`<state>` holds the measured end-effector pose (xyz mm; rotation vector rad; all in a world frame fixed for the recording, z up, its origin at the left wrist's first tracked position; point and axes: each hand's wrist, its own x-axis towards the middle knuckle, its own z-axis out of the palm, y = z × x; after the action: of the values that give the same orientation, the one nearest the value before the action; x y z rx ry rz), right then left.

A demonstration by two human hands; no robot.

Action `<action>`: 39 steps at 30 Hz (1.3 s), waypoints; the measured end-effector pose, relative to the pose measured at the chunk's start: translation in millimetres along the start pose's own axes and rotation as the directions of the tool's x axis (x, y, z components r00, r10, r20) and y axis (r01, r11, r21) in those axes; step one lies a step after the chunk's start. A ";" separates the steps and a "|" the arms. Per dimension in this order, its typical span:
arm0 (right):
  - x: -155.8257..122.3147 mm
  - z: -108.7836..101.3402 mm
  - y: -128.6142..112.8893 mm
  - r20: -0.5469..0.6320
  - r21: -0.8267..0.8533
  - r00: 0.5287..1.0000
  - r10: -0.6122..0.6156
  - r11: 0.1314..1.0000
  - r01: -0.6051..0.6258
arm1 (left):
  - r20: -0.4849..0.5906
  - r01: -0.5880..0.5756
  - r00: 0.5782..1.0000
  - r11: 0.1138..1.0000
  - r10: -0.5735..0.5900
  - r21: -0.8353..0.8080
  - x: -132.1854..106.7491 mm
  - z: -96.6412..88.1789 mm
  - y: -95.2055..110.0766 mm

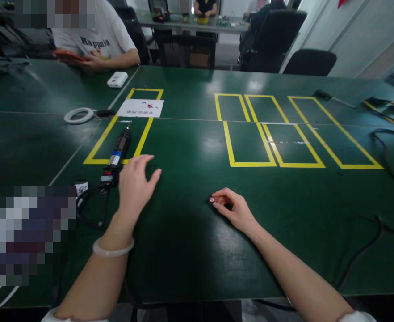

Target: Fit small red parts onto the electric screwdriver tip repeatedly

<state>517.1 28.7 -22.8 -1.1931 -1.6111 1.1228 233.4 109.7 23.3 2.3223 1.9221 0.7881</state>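
Observation:
My left hand [135, 183] hovers over the green table [197, 250] with its fingers stretched out and apart, holding nothing. It is just right of a black and silver electric screwdriver [118, 152] that lies in a yellow taped box, its cable [93, 201] looping toward me. My right hand [235, 209] rests on the table near the middle, its fingertips pinched on a small red and silver part [212, 200]. A pale bangle sits on my left wrist.
Several yellow taped rectangles [274, 134] mark the table's far right. A white card [140, 108], a tape roll [78, 115] and a white box [117, 79] lie at the far left, before a seated person [96, 40]. Cables [384, 147] trail at the right edge.

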 end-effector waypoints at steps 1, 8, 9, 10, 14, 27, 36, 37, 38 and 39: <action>0.1 0.4 0.1 0.003 0.005 1.000 0.004 1.000 -0.004 | -0.038 0.078 0.996 0.993 -0.074 0.085 3.4 -3.9 -16.4; 0.6 1.1 1.4 0.013 0.022 1.000 0.022 0.999 -0.023 | 0.100 0.356 0.911 0.885 -0.400 0.302 7.0 -13.6 -90.4; 0.8 0.7 2.2 0.006 0.028 1.000 0.026 0.999 -0.026 | 0.129 0.368 0.895 0.870 -0.427 0.328 7.9 -14.0 -92.8; 1.0 0.3 3.0 -0.002 0.033 1.000 0.030 0.999 -0.030 | 0.145 0.377 0.881 0.854 -0.450 0.359 9.0 -14.4 -93.4; 2.9 -0.9 4.7 -0.027 0.058 0.999 0.033 0.998 -0.031 | 0.154 0.336 0.890 0.846 -0.429 0.414 12.5 -15.5 -82.1; 8.0 -1.1 5.4 -0.099 -0.001 0.995 -0.009 1.000 0.009 | 0.240 -0.004 0.969 0.972 -0.054 0.234 -17.5 19.8 22.5; 4.2 -7.7 5.1 -0.143 -0.202 0.989 -0.026 0.979 -0.003 | 0.318 -0.169 0.931 0.983 0.181 -0.065 -50.4 44.5 88.8; 4.3 -8.5 4.4 -0.137 -0.218 0.990 -0.030 0.976 -0.001 | 0.328 -0.173 0.926 0.982 0.189 -0.078 -51.7 45.6 91.4; 4.5 -9.0 3.9 -0.130 -0.231 0.991 -0.034 0.973 0.003 | 0.334 -0.178 0.922 0.980 0.197 -0.087 -52.5 46.4 93.0; 4.9 -9.2 3.7 -0.121 -0.243 0.992 -0.036 0.970 0.005 | 0.335 -0.185 0.920 0.978 0.206 -0.093 -53.1 47.0 94.0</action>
<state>525.7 35.7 -23.4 -1.3715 -1.6943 0.8375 331.7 51.9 -5.8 2.4443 1.5223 0.4029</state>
